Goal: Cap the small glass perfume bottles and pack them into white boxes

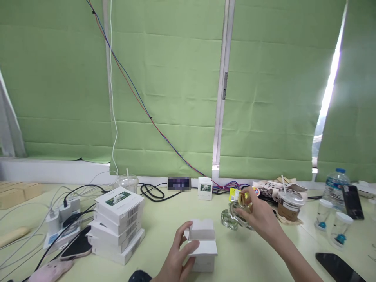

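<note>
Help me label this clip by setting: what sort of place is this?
Probably an office or small workroom: stacked white boxes, white power adapters, and green blinds behind the table.

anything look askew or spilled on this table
The stack of white boxes at the left looks askew: its layers are turned and offset, not squared up. I see no spill. The open white box at the left hand shows no obvious damage.

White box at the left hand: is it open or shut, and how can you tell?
Open: the white box shows its top opening, with a flap folded outward at the front.
</note>
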### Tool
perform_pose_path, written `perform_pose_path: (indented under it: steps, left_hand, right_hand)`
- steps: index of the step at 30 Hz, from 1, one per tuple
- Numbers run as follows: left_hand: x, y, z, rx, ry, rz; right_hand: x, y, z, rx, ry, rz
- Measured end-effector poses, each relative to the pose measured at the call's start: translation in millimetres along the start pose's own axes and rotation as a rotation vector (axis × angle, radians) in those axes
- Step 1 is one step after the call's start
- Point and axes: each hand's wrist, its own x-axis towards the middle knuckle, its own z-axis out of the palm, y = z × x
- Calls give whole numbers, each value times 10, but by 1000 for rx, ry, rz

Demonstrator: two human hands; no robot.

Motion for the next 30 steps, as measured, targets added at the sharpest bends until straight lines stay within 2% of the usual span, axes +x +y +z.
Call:
perform_pose_path:
  steps: [4,7,12,16,18,19,22,24,26,30]
  left_hand:
    - [9,13,-69,-18,-71,-8]
    - [29,51,-47,-53,-49,10]
    - [43,99,46,-114,75,25]
    - [40,104,98,-181,197,22]
    - [43,111,122,-263,266,-54]
    - [49,119,134,-323,281,-138]
    - [92,152,168,-560,195,-464]
    - [132,167,183,-691,98,-599]
    - [162,166,193,-758,49,-645]
    - [168,125,210,-791,66,-669]
  right_hand:
    - [-136,-230,53,742,38,-120]
    - [-260,-378,244,1008,-1,-205]
    - [-379,-468,550,953,25,-253]
    - [-367,-431,660,871,29,-279]
    - [-362,-418,671,839,26,-286]
    - [-364,-417,670,822,15,-285]
    - [-391,-428,658,767,-49,-283]
    - [-412,-438,656,738,-89,-288]
    - [-427,-439,665,725,-112,-296]
    - [-423,-411,710,735,-129,-322]
